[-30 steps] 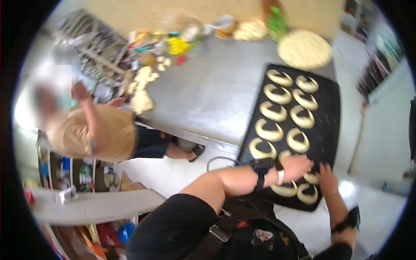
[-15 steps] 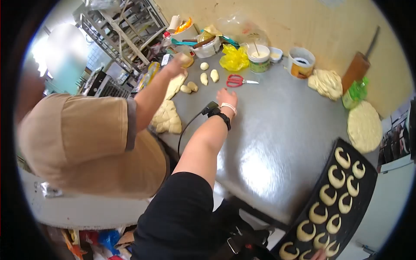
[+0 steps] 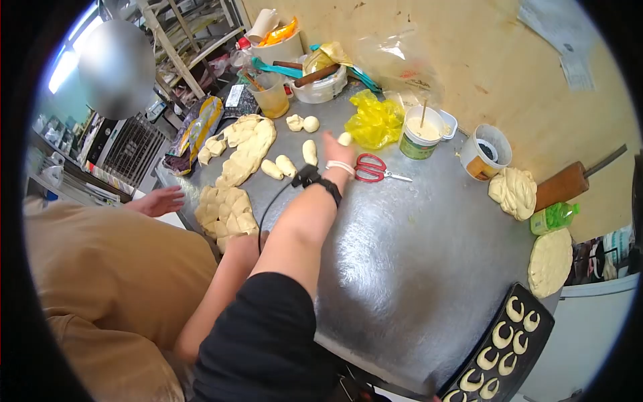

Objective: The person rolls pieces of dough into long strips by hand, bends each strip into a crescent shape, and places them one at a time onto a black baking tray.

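My left hand (image 3: 339, 153), with a white band and a black strap on the wrist, reaches over the grey table (image 3: 395, 234). Its fingers close on a small pale dough piece (image 3: 344, 139), left of the red-handled scissors (image 3: 372, 169). Nearby lie a dough ball (image 3: 311, 124), a lumpy piece (image 3: 295, 122) and oblong pieces (image 3: 309, 152), (image 3: 286, 165). My right hand does not show. Crescent-shaped dough pieces (image 3: 501, 335) sit on a black tray (image 3: 534, 355) at lower right.
A co-worker at left has one hand (image 3: 161, 201) open and the other beside scored dough (image 3: 228, 213). More dough (image 3: 248, 151) lies behind. Tubs (image 3: 420, 134), (image 3: 485, 153), a yellow bag (image 3: 375, 120) and a rolling pin (image 3: 566, 184) line the wall.
The view has shifted. My left hand has moved to a dough piece and closed on it. My right hand has left view at the tray. The co-worker's raised hand has drawn back; a lumpy piece now lies beside the ball.
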Demonstrator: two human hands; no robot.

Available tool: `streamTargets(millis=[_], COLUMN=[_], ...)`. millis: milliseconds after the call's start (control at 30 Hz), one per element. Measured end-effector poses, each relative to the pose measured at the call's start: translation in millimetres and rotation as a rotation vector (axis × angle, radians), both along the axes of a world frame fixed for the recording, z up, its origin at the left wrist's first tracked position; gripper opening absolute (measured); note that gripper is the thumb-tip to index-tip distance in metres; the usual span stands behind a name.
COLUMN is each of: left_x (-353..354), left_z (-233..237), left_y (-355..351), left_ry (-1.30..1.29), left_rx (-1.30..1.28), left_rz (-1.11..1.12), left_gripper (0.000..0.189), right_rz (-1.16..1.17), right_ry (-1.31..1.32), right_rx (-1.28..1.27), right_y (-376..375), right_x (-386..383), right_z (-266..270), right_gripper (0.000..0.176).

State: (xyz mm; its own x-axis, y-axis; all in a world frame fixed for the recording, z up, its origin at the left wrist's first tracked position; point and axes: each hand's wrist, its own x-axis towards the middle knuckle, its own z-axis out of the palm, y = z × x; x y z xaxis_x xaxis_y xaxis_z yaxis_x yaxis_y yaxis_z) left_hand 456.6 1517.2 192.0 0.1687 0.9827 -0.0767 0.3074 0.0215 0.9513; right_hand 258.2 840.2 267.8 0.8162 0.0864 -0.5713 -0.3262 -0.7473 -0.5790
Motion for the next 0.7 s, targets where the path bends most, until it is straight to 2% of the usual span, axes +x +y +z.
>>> streamTargets(millis=[33, 100, 133, 167, 200, 233, 267, 300, 367, 400, 433, 500, 567, 600, 633, 700], left_x=[2, 15, -16, -23, -40, -66, -85, -119, -162, -172, -180, -181, -177, -181, -187, -203], left_z=[36, -4, 49, 18, 5, 46, 22, -13, -29, -22, -17, -44, -55, -36, -16, -8], left_y=[-32, -72, -125, -155, -191, -218, -254, -282, -293, -293, -297, -299, -297, -297, -299, -302], left_ry=[-0.335, -0.015, -0.107, -0.056, -0.181, 0.069, 0.279, 0.326, 0.333, 0.298, 0.261, 0.24, 0.218, 0.207, 0.169, 0.086], left_rx=[-0.215, 0.252, 0.38, 0.688, 0.575, 0.287, 0.14, 0.446, 0.682, 0.625, 0.564, 0.508, 0.431, 0.394, 0.423, 0.55], left_rz=[-0.096, -0.358, -0.683, -0.886, -1.263, -1.671, -1.746, -1.652, -1.51, -1.48, -1.445, -1.472, -1.481, -1.424, -1.395, -1.386], left_gripper=[0.07, 0.051, 0.044, 0.044, 0.039, 0.033, 0.029, 0.035, 0.045, 0.049, 0.054, 0.059, 0.057, 0.056, 0.054, 0.05], right_rz=[0.065, 0.121, 0.11, 0.095, 0.083, 0.176, 0.261, 0.341, 0.577, 0.693, 0.759, 0.883, 0.857, 0.839, 0.765, 0.977], right_ry=[-0.026, -0.098, -0.136, -0.125, -0.115, -0.135, -0.157, -0.178, -0.476, -0.633, -0.72, -0.899, -0.627, -0.491, -0.438, -0.656], right_rx=[0.079, 0.215, 0.261, 0.302, 0.348, 0.322, 0.295, 0.268, 0.201, 0.168, 0.172, 0.202, 0.328, 0.38, 0.417, 0.449], right_y=[13, 75, 119, 149, 166, 169, 173, 177, 176, 177, 182, 199, 203, 203, 202, 173], right_x=[13, 42, 53, 62, 67, 71, 78, 82, 87, 91, 96, 102, 113, 115, 111, 116], right_z=[-11, 4, 24, 35, 38, 29, 13, -6, -60, -81, -88, -99, -122, -127, -104, -98], right_gripper=[0.037, 0.039, 0.039, 0.04, 0.04, 0.048, 0.056, 0.065, 0.076, 0.081, 0.078, 0.071, 0.065, 0.062, 0.053, 0.048])
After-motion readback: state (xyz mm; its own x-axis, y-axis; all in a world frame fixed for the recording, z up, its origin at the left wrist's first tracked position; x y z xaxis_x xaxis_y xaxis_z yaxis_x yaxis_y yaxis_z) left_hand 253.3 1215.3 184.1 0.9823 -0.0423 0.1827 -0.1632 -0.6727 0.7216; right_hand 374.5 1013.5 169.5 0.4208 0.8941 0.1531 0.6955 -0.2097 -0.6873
